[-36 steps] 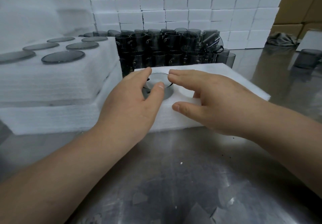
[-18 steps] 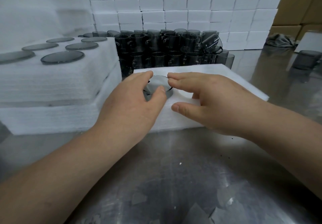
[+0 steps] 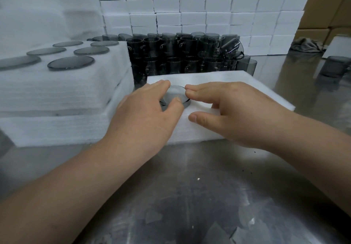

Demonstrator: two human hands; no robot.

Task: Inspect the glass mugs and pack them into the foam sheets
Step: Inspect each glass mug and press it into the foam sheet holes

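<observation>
Bracketing the glass mug from both sides, the two hands lie flat on the foam sheet. The mug sits directly between their fingertips, sunk base-up in its hole, so its long axis runs straight down into the foam and only the grey round base shows. The left hand is the nearer: its forefinger reaches round the far-left edge and its thumb tip rests on the near edge, with nothing pinched. The right hand has straight fingers held together, their tips touching the right rim, and its thumb is spread on the foam toward the person. The base looks almost flush (the near edge is partly hidden), so any remaining push probably goes straight down.
</observation>
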